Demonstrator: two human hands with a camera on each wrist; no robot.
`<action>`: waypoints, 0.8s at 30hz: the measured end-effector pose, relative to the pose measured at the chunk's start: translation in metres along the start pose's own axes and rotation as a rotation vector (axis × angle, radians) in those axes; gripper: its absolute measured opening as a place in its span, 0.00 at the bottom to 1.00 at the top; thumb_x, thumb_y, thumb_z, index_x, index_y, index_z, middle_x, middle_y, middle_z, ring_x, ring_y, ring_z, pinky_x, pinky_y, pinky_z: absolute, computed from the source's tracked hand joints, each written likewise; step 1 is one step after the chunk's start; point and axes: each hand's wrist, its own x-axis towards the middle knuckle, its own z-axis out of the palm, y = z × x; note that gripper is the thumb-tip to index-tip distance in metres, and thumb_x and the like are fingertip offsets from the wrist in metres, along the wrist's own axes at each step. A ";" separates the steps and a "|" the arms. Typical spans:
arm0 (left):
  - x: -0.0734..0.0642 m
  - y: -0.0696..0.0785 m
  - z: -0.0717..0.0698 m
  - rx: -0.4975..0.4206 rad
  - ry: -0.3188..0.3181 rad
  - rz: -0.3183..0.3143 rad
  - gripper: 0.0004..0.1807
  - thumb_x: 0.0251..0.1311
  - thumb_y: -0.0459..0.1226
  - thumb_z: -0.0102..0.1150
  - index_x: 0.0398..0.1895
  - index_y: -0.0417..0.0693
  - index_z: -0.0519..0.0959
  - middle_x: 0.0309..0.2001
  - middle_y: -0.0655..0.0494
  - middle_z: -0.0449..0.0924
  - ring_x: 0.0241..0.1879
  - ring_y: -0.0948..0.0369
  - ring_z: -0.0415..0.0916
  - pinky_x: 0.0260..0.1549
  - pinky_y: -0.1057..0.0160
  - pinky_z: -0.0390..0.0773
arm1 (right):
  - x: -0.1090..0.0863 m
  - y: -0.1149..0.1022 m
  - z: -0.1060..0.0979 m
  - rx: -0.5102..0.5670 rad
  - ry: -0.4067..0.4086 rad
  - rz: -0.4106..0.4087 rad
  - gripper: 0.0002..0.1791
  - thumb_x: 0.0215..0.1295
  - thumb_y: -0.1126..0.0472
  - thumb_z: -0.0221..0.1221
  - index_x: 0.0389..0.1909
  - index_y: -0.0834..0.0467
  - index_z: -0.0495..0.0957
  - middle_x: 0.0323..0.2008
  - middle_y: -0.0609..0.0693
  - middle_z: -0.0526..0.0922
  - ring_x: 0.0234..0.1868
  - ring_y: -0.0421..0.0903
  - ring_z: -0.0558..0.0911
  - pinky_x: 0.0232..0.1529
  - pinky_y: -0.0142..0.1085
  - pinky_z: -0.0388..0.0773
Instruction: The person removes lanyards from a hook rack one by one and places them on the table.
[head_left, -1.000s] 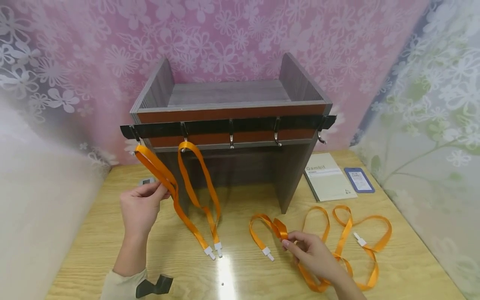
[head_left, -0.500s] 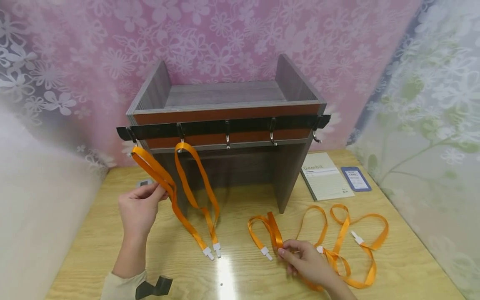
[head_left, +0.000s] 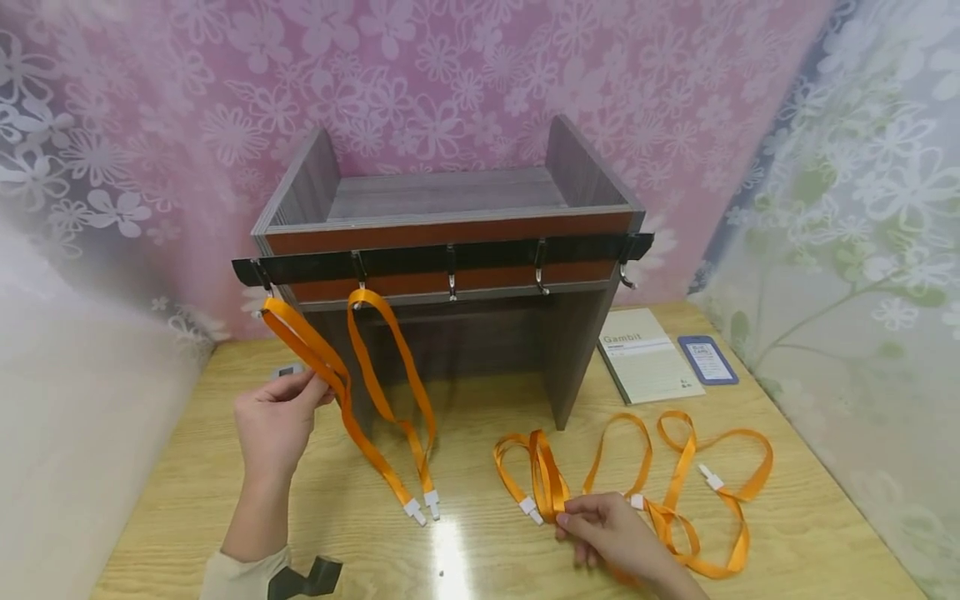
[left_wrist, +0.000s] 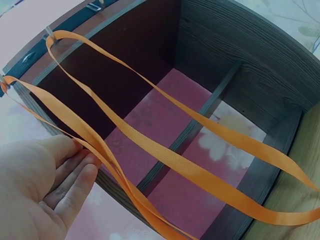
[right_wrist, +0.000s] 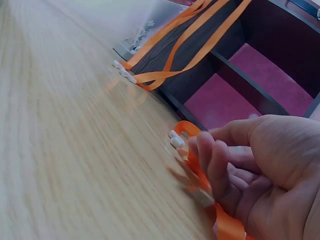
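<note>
An orange lanyard (head_left: 310,340) hangs from the leftmost hook, its white clip low near the table. My left hand (head_left: 273,429) pinches its strap partway down between thumb and fingers. Beside it a second orange lanyard (head_left: 414,371) hangs from the second hook, untouched. On the table to the right, my right hand (head_left: 618,537) pinches the near end of another orange lanyard (head_left: 550,479), gathered into narrow folds. This lanyard's white clip (right_wrist: 177,142) lies just beyond my fingertips in the right wrist view. Part of the strap is hidden beneath my right hand.
A grey wooden shelf (head_left: 450,193) stands at the back, with a black hook strip (head_left: 408,257) along its front. Loose orange lanyards (head_left: 738,546) spread across the table's right side. Behind them lie a notebook (head_left: 651,379) and a blue badge holder (head_left: 708,358).
My right hand has drawn the lanyard toward the table's front edge, and its folds now lie longer and straighter. My left hand keeps its pinch on the hanging strap.
</note>
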 end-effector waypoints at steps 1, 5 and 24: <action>0.000 0.000 -0.001 0.005 -0.002 -0.004 0.10 0.57 0.33 0.71 0.37 0.33 0.88 0.21 0.63 0.87 0.21 0.64 0.85 0.28 0.71 0.84 | 0.000 -0.001 0.001 -0.003 0.022 0.001 0.20 0.72 0.58 0.59 0.51 0.74 0.80 0.36 0.63 0.88 0.20 0.38 0.81 0.19 0.31 0.80; 0.001 0.000 -0.001 0.016 -0.004 -0.002 0.11 0.57 0.34 0.71 0.38 0.32 0.88 0.21 0.63 0.87 0.21 0.64 0.85 0.30 0.71 0.84 | 0.000 -0.005 0.004 -0.004 0.143 0.018 0.21 0.70 0.57 0.62 0.52 0.71 0.81 0.34 0.61 0.88 0.19 0.38 0.80 0.19 0.31 0.80; -0.001 0.001 0.000 0.035 0.006 0.039 0.11 0.57 0.33 0.71 0.37 0.30 0.88 0.20 0.65 0.86 0.20 0.66 0.84 0.29 0.72 0.84 | 0.003 -0.036 -0.015 0.044 0.309 -0.024 0.27 0.67 0.56 0.65 0.57 0.74 0.77 0.35 0.63 0.88 0.20 0.39 0.81 0.22 0.31 0.81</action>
